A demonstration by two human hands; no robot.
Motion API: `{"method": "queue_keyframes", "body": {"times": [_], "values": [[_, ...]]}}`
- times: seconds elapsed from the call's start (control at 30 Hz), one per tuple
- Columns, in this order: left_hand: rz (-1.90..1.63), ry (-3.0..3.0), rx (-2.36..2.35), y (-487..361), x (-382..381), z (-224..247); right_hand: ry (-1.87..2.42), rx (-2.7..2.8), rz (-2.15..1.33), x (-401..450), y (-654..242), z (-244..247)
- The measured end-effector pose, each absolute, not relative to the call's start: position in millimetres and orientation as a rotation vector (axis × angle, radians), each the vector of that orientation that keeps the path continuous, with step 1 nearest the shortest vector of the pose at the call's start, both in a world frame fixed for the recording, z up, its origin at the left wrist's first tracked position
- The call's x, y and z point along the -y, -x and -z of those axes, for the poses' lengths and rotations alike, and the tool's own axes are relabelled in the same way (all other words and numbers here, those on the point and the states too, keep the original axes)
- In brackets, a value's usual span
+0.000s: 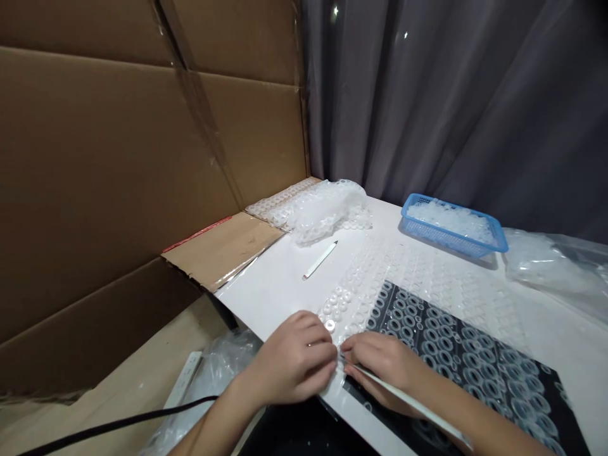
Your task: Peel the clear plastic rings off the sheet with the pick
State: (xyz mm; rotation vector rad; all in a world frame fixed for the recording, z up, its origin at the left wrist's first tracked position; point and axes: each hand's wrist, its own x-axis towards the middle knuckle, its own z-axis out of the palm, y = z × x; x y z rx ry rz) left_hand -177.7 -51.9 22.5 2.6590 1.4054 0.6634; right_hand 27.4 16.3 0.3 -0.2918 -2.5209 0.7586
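Observation:
My right hand is closed around a long, thin white tool, which looks like tweezers; its far end slants back past my wrist. My left hand is curled with fingertips pinched, almost touching the right fingertips at the table's front edge. Whatever lies between the left fingers is hidden. Just beyond the hands are small white rings in a cluster. A clear sheet of ring-shaped pieces covers much of the tabletop, partly over a black sheet under my right forearm.
A blue basket of translucent pieces stands at the back right, beside a clear plastic bag. Crumpled clear ring sheets lie at the back left. A white pen-like stick rests nearby. Cardboard walls the left side; a grey curtain hangs behind.

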Motion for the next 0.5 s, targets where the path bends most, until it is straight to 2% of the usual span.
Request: {"method": "queue_keyframes", "body": {"times": [0.27,0.5], "values": [[-0.850,-2.736,-1.306,172,66,-9,0.265,2.640,-0.454,-15,-30,11],[-0.916,-2.606,-1.569,159,78,3,0.240,2.567,-0.568,-14,-28,11]]}}
